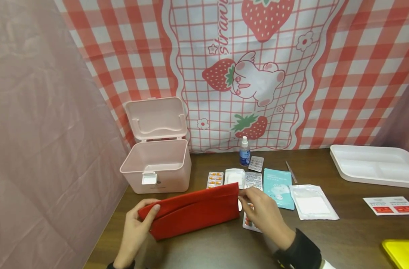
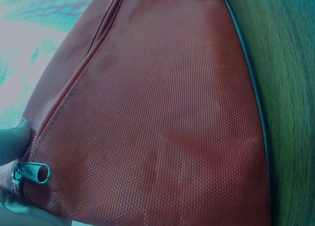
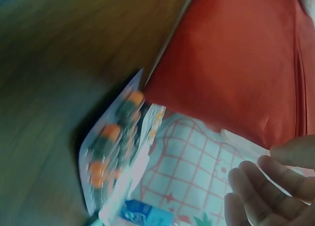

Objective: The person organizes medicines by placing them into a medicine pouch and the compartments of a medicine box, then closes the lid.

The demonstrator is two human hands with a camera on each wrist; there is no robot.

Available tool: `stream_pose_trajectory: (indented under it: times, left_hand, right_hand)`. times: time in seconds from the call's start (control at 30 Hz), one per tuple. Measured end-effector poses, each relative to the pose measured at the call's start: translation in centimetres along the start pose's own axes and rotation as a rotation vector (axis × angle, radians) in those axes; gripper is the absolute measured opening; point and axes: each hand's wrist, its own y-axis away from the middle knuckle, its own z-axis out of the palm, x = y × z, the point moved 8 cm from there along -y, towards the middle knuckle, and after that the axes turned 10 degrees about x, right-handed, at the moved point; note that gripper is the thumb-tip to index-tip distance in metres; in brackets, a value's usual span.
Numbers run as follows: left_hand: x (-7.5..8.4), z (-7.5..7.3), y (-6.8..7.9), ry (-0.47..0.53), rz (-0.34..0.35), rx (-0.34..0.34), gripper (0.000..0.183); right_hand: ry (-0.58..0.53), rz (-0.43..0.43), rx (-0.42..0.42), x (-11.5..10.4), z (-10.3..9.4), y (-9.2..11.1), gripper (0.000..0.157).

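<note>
A red fabric zip pouch (image 1: 197,213) is held up at a slant over the front of the table, one broad side facing me. My left hand (image 1: 137,224) grips its left end, the thumb lying on the front. In the left wrist view, a metal zipper pull (image 2: 35,173) hangs right by that thumb, at the end of the zipper line. My right hand (image 1: 265,213) is at the pouch's right end. Its fingers (image 3: 251,179) are loosely bent and its thumb tip reaches the pouch's corner. Beneath this hand, a blister pack of capsules (image 3: 106,152) is partly hidden in the head view.
A pink lidded box (image 1: 157,168) stands raised-lid at the left. Behind the pouch are a spray bottle (image 1: 245,152), several blister packs and a teal packet (image 1: 279,188). Further right are a white dressing packet (image 1: 313,203), tweezers (image 1: 291,171), a white tray (image 1: 376,179) and a yellow tray (image 1: 403,252).
</note>
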Motion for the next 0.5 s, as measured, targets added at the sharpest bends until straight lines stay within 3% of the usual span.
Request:
stream_pose_trajectory:
  times: [0.13,0.27,0.4,0.5]
  left_hand:
    - [0.1,-0.1,0.2,0.011,-0.001,0.016,0.013]
    - [0.1,-0.1,0.2,0.021,-0.008,0.018,0.013]
    - [0.0,0.0,0.2,0.019,-0.012,0.011,0.013]
    - [0.0,0.1,0.2,0.019,-0.01,0.003,0.013]
  right_hand:
    - [0.072,-0.1,0.04,-1.2,-0.6,0.5,0.009]
    - [0.054,-0.242,0.064,-3.3,-0.6,1.0,0.007]
    - [0.016,-0.361,0.033,-5.4,0.5,1.7,0.007]
    - [0.025,-0.429,-0.006,-6.7,1.7,2.3,0.017]
